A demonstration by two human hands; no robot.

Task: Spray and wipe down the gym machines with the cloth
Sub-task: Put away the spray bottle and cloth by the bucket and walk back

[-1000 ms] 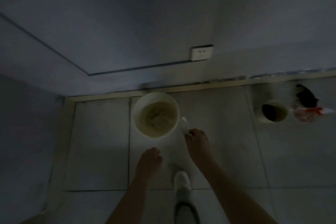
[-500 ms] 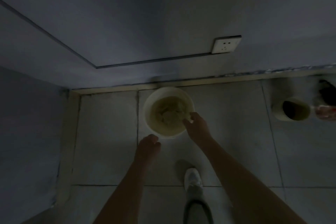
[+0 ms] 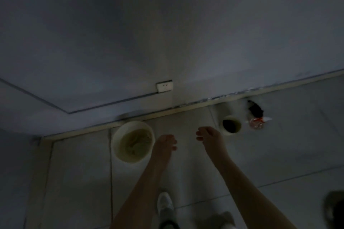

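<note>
- A pale, crumpled cloth (image 3: 136, 143) lies inside a white bucket (image 3: 119, 148) on the tiled floor (image 3: 78, 173).
- Left hand (image 3: 165, 143) loosely curled, empty.
- Right hand (image 3: 208, 135) loosely open, empty.

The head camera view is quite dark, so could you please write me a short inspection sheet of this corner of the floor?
Surface: pale tiled floor, dim; a dark blurred patch at the right edge.
Job's things: white bucket by the wall, with pale, cloth-like material inside; no spray bottle or gym machine seen.
Clutter: small round container with a dark inside; red and white packet; black object by the baseboard.
Hands: left hand beside the bucket, right hand further right; fingers loosely curled, apparently holding nothing.
Cables: nothing seen.
Surroundings: grey wall with a white socket; a white shoe below.
</note>
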